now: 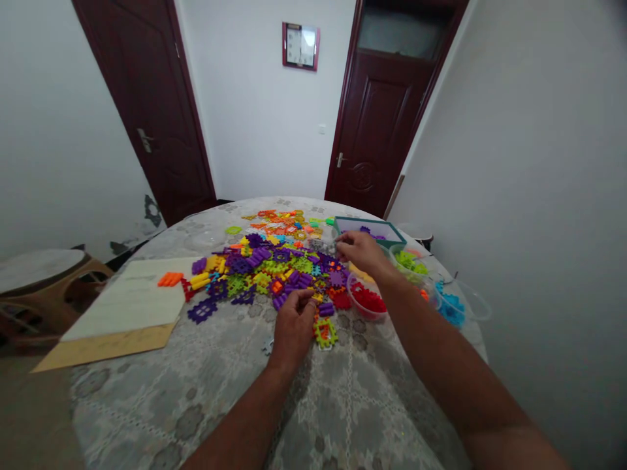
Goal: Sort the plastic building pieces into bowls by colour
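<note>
A heap of colourful plastic interlocking pieces (274,261) in purple, yellow, green and orange covers the middle of the round table (210,391). My left hand (292,323) rests at the near edge of the heap with fingers curled in; what they hold, if anything, is hidden. A green and orange piece (325,331) lies just right of it. My right hand (360,251) reaches over the heap's right side beside the teal tray (369,228), its fingers pinched together on something too small to name.
A bowl of red pieces (366,300), a bowl of green pieces (410,261) and a bowl of blue pieces (453,307) stand along the right rim. White paper on brown card (132,300) lies at left. A low stool (44,281) stands beyond the table.
</note>
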{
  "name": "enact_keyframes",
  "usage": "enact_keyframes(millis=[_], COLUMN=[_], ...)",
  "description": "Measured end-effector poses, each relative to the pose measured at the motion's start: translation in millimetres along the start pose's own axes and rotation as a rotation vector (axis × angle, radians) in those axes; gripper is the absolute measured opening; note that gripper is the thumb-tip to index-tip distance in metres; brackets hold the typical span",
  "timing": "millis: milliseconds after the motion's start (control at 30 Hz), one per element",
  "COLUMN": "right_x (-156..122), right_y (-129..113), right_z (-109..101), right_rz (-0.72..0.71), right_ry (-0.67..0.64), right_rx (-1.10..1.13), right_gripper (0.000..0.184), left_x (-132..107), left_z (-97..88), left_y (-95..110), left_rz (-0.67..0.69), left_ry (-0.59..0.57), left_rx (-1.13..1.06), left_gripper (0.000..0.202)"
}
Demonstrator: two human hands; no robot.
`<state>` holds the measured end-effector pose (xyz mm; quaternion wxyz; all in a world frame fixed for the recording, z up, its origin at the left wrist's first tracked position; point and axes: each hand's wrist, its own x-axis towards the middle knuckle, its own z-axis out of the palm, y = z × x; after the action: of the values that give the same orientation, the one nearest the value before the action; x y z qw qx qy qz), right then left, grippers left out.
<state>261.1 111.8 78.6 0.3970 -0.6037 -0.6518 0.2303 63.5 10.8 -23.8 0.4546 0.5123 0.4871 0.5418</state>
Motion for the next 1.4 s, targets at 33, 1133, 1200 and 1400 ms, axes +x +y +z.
enact_keyframes(millis=[33, 1133, 1200, 1400], right_x=[18.3, -178.7, -179.5, -176.9], right_y=[-1.7, 35.5, 31.8, 36.9], right_z=[5.2, 91.9, 96.9, 98.9], right_rz=[0.006, -0.213, -0.234, -0.286], right_ry=[0.055, -0.240, -0.253, -0.247], right_rx=[-0.012, -0.257, -0.149, 0.058], right_gripper=[0.022, 0.046, 0.045, 0.036], left_x=[-0.4, -52.2, -49.2, -37.7], left_z=[-0.3, -73.7, -67.4, -59.0], left_y=[0.8, -55.5, -57.0, -48.0], left_rz=[0.008, 0.330, 0.365, 0.460], left_ry=[0.004, -0.233, -0.221, -0.189], left_rx=[0.011, 1.029, 1.043, 1.037], left_gripper=[0.029, 0.111, 0.108, 0.084])
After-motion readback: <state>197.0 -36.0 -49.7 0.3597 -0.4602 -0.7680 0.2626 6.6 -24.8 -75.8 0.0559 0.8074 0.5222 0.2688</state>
